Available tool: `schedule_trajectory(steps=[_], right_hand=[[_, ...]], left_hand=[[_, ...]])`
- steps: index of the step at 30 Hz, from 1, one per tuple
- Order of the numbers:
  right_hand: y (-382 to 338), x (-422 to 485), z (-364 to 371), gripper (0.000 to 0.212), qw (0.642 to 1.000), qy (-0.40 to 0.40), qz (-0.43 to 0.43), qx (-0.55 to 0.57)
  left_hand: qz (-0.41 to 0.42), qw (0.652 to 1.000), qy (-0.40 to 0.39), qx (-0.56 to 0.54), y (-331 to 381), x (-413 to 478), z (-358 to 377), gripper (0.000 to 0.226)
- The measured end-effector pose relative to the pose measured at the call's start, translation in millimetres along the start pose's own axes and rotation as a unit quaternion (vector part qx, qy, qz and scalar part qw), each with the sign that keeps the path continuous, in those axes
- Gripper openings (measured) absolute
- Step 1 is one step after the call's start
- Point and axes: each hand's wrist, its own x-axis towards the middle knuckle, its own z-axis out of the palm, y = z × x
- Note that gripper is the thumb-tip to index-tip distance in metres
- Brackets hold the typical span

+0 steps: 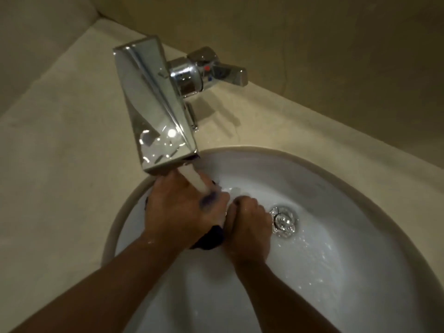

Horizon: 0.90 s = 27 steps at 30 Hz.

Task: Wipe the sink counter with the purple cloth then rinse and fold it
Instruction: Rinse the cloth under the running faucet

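Both of my hands are inside the white sink basin (pixel 336 236), under the running water from the chrome tap spout (pixel 153 104). My left hand (pixel 177 210) and my right hand (pixel 247 224) grip the wet purple cloth (pixel 211 239) between them. The cloth looks dark and bunched, and most of it is hidden by my fingers. A purple patch shows where the stream hits it, at the top of my left hand. The beige counter (pixel 60 152) surrounds the basin.
The tap's chrome lever handle (pixel 228 73) points right at the back of the counter. The drain (pixel 283 219) sits just right of my right hand with water running into it. Beige walls close off the back and left.
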Motion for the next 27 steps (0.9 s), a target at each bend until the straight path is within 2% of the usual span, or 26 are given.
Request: schedule_trajectory(steps=[5, 9, 12, 14, 17, 20, 21, 24, 27], right_hand=[[1, -4, 2, 0.015, 1.0, 0.014, -0.005, 0.011], [6, -3, 4, 0.012, 1.0, 0.01, -0.017, -0.01], [14, -6, 11, 0.026, 0.999, 0.012, -0.039, -0.036], [19, -7, 18, 0.033, 0.999, 0.022, -0.009, -0.028], [20, -6, 16, 0.025, 0.998, 0.04, 0.042, 0.037], [10, 1, 1, 0.019, 0.982, 0.014, 0.151, 0.116], [8, 2, -3, 0.023, 0.974, 0.004, 0.174, 0.146], [9, 2, -16, 0.017, 0.944, 0.029, 0.184, 0.272], [7, 5, -27, 0.03, 0.931, 0.08, 0.144, 0.326]], left_hand=[[0.046, 0.99, -0.102, 0.085, -7, -20, 28, 0.037], [0.067, 0.992, -0.096, 0.038, -1, -14, 51, 0.036], [0.099, 0.994, -0.041, 0.002, 1, -4, 61, 0.026], [0.131, 0.991, -0.007, 0.014, 2, 3, 69, 0.024], [0.142, 0.99, 0.01, 0.01, 6, 11, 76, 0.023], [0.141, 0.99, -0.005, 0.011, 9, 14, 77, 0.025], [0.141, 0.99, -0.008, 0.005, 10, 14, 77, 0.026], [0.135, 0.991, -0.016, 0.0, 14, 15, 76, 0.027], [0.075, 0.996, -0.036, -0.01, 19, 10, 80, 0.035]])
